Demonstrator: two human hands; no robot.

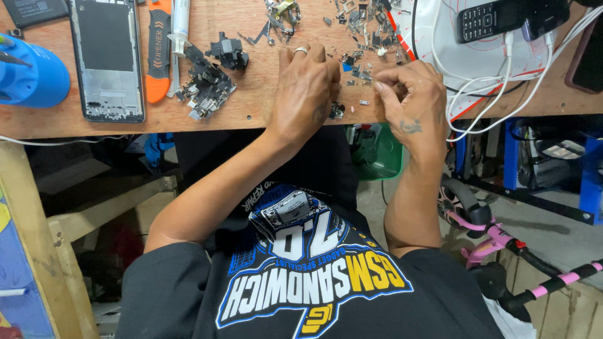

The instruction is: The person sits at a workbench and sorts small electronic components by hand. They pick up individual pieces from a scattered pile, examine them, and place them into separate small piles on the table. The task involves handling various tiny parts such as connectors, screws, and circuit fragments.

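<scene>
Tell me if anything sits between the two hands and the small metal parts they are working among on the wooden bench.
Nothing visible does. The left hand and the right hand both rest directly on the wooden bench, fingertips right among the small metal parts. What the curled fingers pinch cannot be seen. The white cables lie off to the right hand's outer side.

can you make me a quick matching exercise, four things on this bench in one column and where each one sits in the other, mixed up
Things:
1. blue container
2. phone frame
3. keypad phone
4. orange tool

Places:
A. top right, on the white mat
B. far left edge of the bench
C. just right of the phone frame
D. between the blue container and the orange tool

Pairs: 1-B, 2-D, 3-A, 4-C
</scene>
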